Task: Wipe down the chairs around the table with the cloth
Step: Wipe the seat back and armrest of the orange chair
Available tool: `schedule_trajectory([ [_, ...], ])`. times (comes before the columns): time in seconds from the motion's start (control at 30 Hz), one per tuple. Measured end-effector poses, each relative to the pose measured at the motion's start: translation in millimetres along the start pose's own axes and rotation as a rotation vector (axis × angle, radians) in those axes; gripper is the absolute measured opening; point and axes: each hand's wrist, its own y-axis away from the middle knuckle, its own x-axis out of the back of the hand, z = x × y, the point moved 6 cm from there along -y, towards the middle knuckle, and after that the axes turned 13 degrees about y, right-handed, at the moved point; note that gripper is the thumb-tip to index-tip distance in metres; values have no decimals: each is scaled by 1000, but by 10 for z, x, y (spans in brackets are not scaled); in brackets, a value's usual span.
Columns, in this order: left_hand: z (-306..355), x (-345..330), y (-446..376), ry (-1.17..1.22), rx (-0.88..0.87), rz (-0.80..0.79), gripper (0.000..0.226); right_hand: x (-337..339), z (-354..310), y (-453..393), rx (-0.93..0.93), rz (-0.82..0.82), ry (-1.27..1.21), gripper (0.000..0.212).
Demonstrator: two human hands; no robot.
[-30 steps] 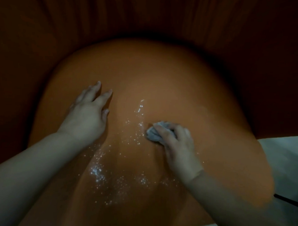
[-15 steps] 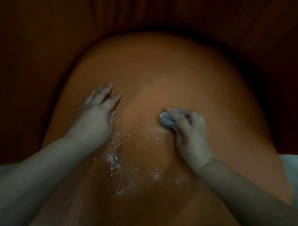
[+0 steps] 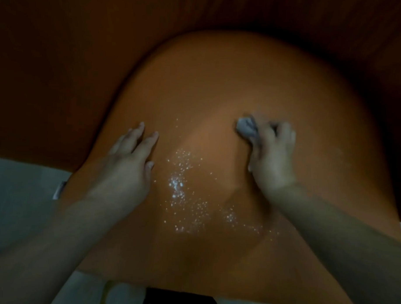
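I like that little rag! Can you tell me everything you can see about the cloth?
The cloth is small, pale grey-blue and bunched into a crumpled wad. It looks soft. The right hand grips it, fingers curled over it, so only its front end pokes out. It is pressed against the orange chair seat, past the sparkly wet drops.

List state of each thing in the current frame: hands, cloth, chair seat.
left hand: open, fingers straight, resting flat on the seat
right hand: fingers curled round the cloth, pressing it to the seat
cloth: bunched into a wad, touching the seat
chair seat: orange, glistening droplets scattered between the hands, not yet wiped
floor: pale, visible at the left below the seat edge
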Motion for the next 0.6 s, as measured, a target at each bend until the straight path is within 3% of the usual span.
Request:
schedule_trajectory([
  [0.07, -66, -70, 78, 19, -20, 32, 58, -75, -111, -241, -136, 6, -11, 45],
  [0.2, -118, -86, 80, 64, -47, 103, 57, -265, -870, 254, 208, -114, -60, 52],
  [0.3, -174, -36, 132, 95, -36, 117, 57, -208, -836, 551, 358, -149, -37, 49],
  [0.5, -409, 110, 283, 74, 52, 144, 58, -288, -871, -313, -14, 6, -34, 42],
  [0.6, -482, 109, 337, 87, 74, 147, 59, -454, -1381, -450, 98, -7, -36, 41],
])
